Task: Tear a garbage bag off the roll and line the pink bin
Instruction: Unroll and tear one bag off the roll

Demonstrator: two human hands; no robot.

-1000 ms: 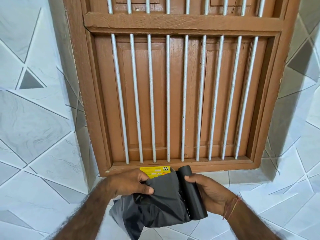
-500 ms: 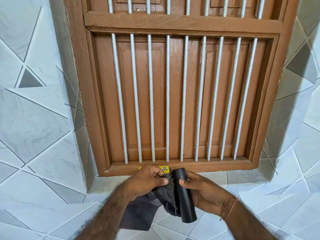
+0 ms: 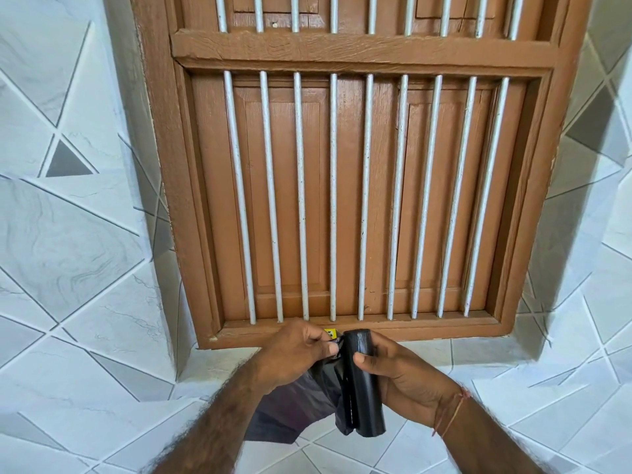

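Note:
A black roll of garbage bags [image 3: 361,388] stands nearly upright at the bottom centre, with my right hand [image 3: 398,381] wrapped around it from the right. My left hand [image 3: 301,354] pinches the top edge of the loose black bag [image 3: 294,405] right beside the roll's upper end. The loose bag hangs down below my left hand, still joined to the roll along its left side. A small yellow label [image 3: 330,333] peeks out just above my left fingers. The pink bin is not in view.
A brown wooden window frame [image 3: 355,53] with several vertical white metal bars [image 3: 333,196] fills the middle, shutters closed behind them. White and grey tiled wall [image 3: 78,234] surrounds it. The window's lower ledge [image 3: 444,331] runs just above my hands.
My left hand has moved right, up against the roll, gathering the bag's edge. The loose bag now hangs narrower, and most of the yellow label is covered.

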